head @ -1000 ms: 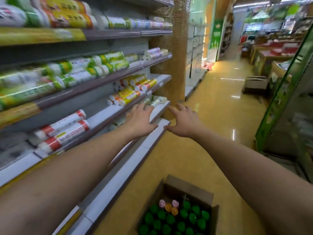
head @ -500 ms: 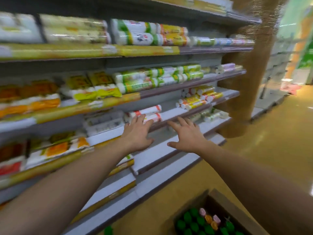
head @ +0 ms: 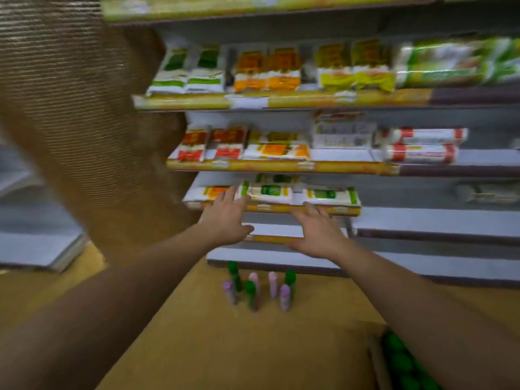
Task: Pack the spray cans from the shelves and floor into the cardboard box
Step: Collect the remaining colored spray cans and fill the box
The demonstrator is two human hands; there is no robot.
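A shop aisle with a glossy yellow-brown floor point(head: 197, 347) is seen, faced by grey metal shelves with yellow price strips point(head: 281, 166) and flanked on the left by a brown, ribbed pillar point(head: 70, 108). The whole view is blurred. The upper shelves are stocked with flat white packets printed in green, orange, yellow and red point(head: 270, 68), and white-and-green packets point(head: 267, 192) are laid on a lower shelf.

A cluster of seven small upright spray cans with green, pink and purple caps point(head: 250, 291) is stood on the floor just in front of the bottom shelf, below and between the two outstretched arms. The cans are set close together; whether they touch cannot be told.

The brown cardboard box point(head: 375, 358) is cut off at the lower right corner, well apart from the floor cluster, and round green can caps point(head: 399, 358) are seen packed inside it, partly hidden by the right forearm.

The left hand point(head: 225, 218) is held out palm down before the lower shelves, its fingers straight and spread, and nothing is gripped. The right hand point(head: 315, 232) is held just beside it in the same way, fingers extended and apart, with nothing in it. Whether either hand touches a shelf edge cannot be told.
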